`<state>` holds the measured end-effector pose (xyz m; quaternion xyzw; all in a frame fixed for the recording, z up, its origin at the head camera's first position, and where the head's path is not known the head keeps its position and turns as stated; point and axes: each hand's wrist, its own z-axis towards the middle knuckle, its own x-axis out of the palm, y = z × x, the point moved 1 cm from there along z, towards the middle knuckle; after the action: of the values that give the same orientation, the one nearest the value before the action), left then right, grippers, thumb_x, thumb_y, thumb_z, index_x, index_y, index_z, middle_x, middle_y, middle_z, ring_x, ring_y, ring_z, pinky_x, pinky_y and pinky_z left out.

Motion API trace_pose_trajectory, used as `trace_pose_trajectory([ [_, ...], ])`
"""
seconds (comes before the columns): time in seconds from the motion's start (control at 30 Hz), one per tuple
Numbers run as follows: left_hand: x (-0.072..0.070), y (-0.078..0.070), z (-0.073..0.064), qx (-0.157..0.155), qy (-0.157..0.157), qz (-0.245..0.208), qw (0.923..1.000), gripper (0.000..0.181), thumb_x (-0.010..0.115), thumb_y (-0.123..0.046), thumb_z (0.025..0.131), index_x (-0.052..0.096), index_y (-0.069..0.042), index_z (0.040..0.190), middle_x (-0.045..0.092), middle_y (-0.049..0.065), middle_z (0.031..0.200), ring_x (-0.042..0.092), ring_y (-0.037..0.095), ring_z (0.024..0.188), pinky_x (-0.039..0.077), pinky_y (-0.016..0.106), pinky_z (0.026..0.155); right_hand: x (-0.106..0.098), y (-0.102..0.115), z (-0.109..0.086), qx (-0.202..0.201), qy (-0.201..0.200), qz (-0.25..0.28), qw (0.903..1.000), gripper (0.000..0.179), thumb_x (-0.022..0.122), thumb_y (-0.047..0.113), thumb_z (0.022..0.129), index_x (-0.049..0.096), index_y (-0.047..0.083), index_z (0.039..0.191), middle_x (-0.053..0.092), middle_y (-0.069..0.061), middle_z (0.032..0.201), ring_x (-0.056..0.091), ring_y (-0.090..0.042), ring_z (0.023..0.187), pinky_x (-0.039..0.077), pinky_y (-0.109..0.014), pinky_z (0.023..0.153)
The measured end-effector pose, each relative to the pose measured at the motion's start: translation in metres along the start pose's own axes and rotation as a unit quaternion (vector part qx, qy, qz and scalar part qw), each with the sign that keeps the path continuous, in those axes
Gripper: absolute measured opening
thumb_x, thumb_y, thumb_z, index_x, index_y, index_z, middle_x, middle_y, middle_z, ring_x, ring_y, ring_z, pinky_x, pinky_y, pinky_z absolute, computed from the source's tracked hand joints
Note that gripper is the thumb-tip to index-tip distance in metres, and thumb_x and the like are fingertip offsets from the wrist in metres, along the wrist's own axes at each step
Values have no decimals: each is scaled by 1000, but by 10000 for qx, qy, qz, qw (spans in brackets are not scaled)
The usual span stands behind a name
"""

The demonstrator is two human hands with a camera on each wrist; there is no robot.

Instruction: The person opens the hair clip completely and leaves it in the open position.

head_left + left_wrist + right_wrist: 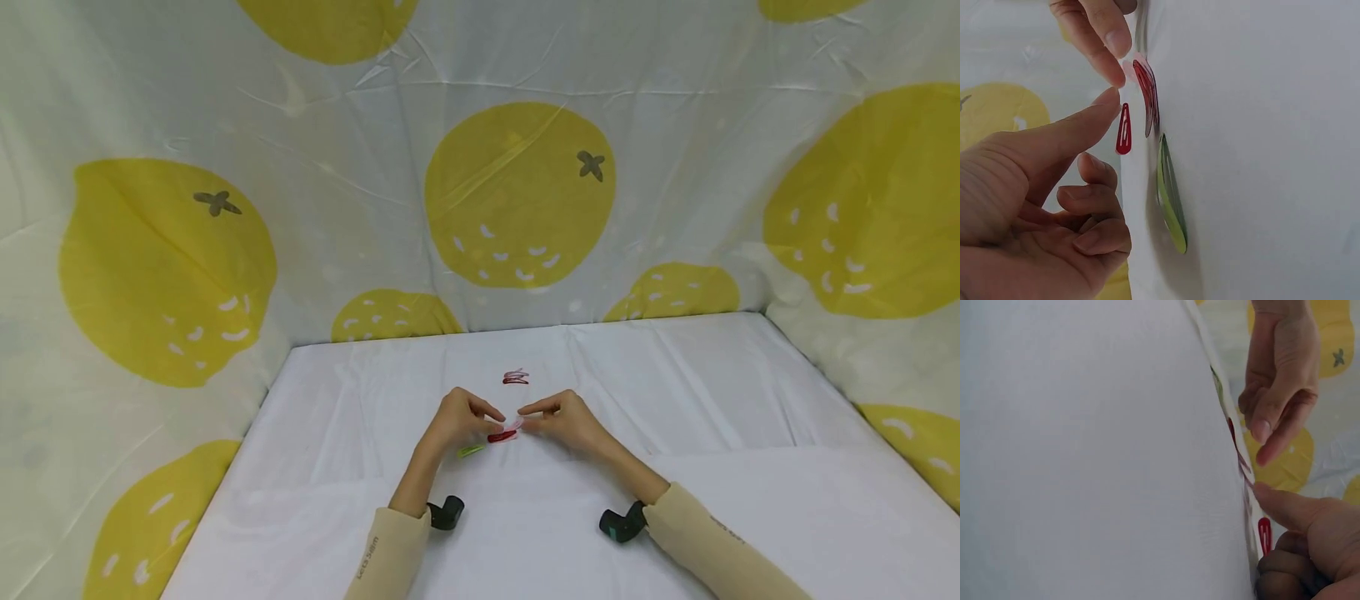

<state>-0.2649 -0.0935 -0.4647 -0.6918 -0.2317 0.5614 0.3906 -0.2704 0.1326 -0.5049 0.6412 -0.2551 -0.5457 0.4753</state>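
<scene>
Tabletop [705, 400] under white cloth fills the lower middle of the head view. At its centre the left hand [457, 418] and the right hand [564, 422] face each other over a pink clip [515, 424], with a red clip [501, 436] beside it and a green clip [471, 451] lower left. Farther up, above the gap between the hands, lies a small cluster of clips [515, 381]. Thumb and forefinger of each hand stand apart, so neither hand seems to grasp anything.

In the left wrist view, the left hand spreads across the lower left, its thumb reaching towards the centre, the other fingers loosely bent around nothing. The right hand's fingertips come down from the top, close to a pale pink patch behind the red clip; the green clip rests below them, right of centre.

In the right wrist view, the clips run in a thin line down the tabletop's edge. The right hand enters lower right, and its outstretched digit appears to touch the pink clip, though the shallow angle makes contact uncertain. The left hand hangs at upper right, grasping nothing visible.

The step looks like fingertip alignment of the pink clip; the next move calls for light, precise nudging without disturbing the red clip.
</scene>
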Motion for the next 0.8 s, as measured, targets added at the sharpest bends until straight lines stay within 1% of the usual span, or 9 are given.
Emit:
trace_pose_trajectory([
  [0.13,5,3,1,50,44,46,10000,5,86,-6,81,84,-5,86,68,4,69,47,11,66,36,24,56,4,0,-1,-90,-46,-158,9998,18,83,18,88,84,12,105,47,7,54,36,-4,55,31,-19,52],
  [0.23,7,4,2,38,76,24,10000,4,86,-4,81,84,-5,84,73,5,72,50,9,67,39,23,57,4,1,-1,-92,-139,-236,9996,16,83,19,87,85,13,102,50,6,55,39,-4,56,31,-19,53],
  [0.33,8,5,1,-22,74,10,10000,4,86,-4,81,84,-5,84,74,5,73,52,9,68,41,23,58,4,0,-1,-57,-199,-202,9996,13,85,20,86,85,14,98,53,6,58,40,-5,57,32,-20,53],
  [0.47,9,6,1,21,-8,27,10000,4,85,-3,81,84,-4,84,75,7,74,54,9,68,43,23,58,4,-1,-2,-98,-263,-94,9996,11,86,21,85,85,15,94,61,4,66,40,-4,57,33,-20,54],
  [0.57,9,6,1,83,-74,24,9999,5,85,-2,80,84,-3,85,76,8,75,54,8,67,43,22,58,4,-3,-2,-128,-320,-1,9994,12,87,22,85,85,15,95,66,-1,72,39,-4,57,33,-20,54],
  [0.67,10,6,1,48,-64,-75,9999,5,85,-2,80,83,-2,85,75,7,74,52,8,65,41,22,56,3,-5,-2,-77,-339,141,9993,14,87,21,84,85,13,96,73,-5,83,38,-3,57,32,-20,54],
  [0.8,10,7,3,26,-64,-203,9998,4,86,-3,80,83,-2,83,72,5,71,49,8,62,39,21,55,3,-7,-2,-35,-315,318,9990,15,87,19,84,85,12,98,76,-8,92,36,-2,58,31,-19,54],
])
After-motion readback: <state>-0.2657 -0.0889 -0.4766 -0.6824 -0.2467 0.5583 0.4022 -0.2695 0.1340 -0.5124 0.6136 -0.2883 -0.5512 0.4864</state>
